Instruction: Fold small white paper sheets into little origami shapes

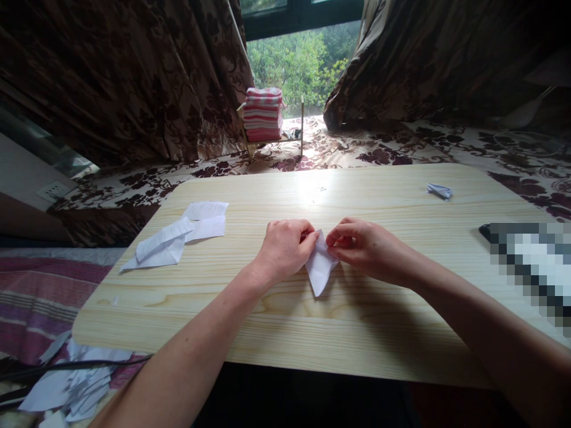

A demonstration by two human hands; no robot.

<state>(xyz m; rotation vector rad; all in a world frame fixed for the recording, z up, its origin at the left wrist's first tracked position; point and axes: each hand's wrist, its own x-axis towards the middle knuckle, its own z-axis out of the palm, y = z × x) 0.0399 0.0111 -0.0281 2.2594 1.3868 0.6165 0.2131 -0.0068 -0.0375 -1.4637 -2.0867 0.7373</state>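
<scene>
- Paper, white and folded, is held above or on the middle of the desk, between the two hands; whether it is touching the wood cannot be told.
- Its long axis is run roughly near to far, with one narrow tip pointed near and another pointed far; a smaller corner is turned out to the right.
- The far part is flanked by the fingers, while the near tip is left uncovered.
- By the left hand, the paper's left edge is pinched between thumb and curled forefinger, and part of that edge is hidden.
- By the right hand, the right edge is met with bent fingertips; whether it is firmly gripped cannot be told.
- Neither hand is set clearly nearer, since the paper is reached from both sides, but more of it is overlapped by the left.
- Slips are spread to the left, well apart from the left hand.
- A small folded piece is placed far right, beyond the right hand.
- Scraps are heaped at the near left, off the desk.
</scene>
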